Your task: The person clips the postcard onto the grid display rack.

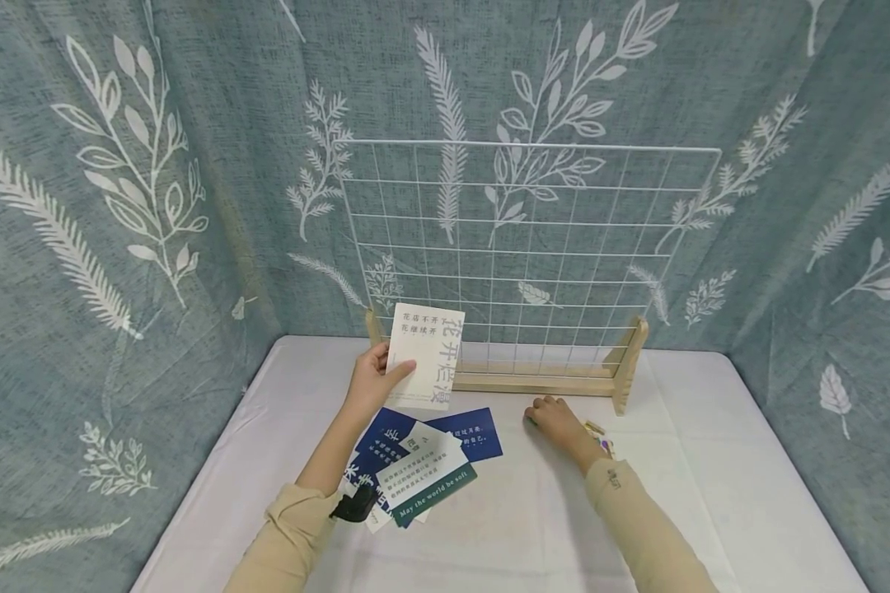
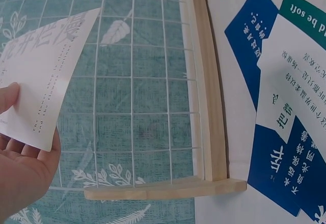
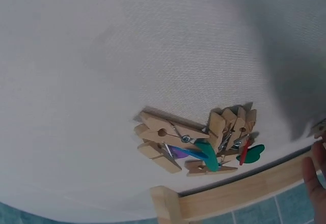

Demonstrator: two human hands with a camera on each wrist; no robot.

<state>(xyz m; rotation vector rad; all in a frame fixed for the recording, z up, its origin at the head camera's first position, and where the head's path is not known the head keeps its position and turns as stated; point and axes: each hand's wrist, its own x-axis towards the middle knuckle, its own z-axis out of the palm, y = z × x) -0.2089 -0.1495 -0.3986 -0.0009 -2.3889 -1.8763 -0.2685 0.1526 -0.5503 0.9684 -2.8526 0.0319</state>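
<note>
Head view has my left hand [image 1: 374, 380] gripping a white card [image 1: 424, 358] before the lower left of the wire rack [image 1: 528, 250], my right hand [image 1: 561, 428] apparently pinching a clip [image 3: 319, 129]; I'm probably positioning the card, which next needs steadying flush for clipping.

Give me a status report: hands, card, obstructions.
Left hand gripping white printed card before wire grid. Right hand pinching wooden clothespin. Overlapping cards lie nearer; nothing visibly blocks card from grid.
</note>
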